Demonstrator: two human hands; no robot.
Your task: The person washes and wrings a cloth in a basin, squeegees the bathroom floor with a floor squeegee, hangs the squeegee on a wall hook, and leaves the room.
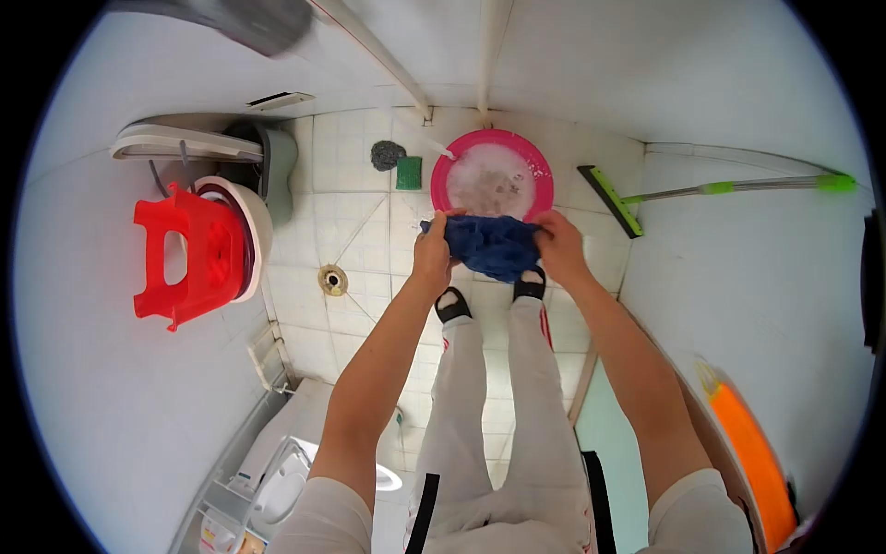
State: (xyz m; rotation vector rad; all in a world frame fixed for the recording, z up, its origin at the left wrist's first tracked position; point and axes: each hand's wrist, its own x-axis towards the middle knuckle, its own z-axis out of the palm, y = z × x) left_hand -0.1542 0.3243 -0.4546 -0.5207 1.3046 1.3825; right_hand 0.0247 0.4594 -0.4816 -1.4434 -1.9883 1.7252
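Observation:
A bunched dark blue cloth (494, 247) is stretched sideways between my two hands, just on my side of a round pink basin (443, 196). My left hand (432, 251) grips its left end with closed fingers. At the right end, my right hand (561, 245) is closed on the cloth near the basin's rim. White suds (494, 175) fill the basin on the tiled floor. Whether the cloth is a garment or a towel, I cannot tell. Part of the basin's near rim is hidden behind the cloth.
A green scouring pad (409, 173) and a grey scrubber (388, 155) lie left of the basin. A green squeegee (611, 201) leans at the right. Left are a red stool (198, 258), stacked basins (258, 235) and a floor drain (333, 280). Pipes (383, 60) rise behind.

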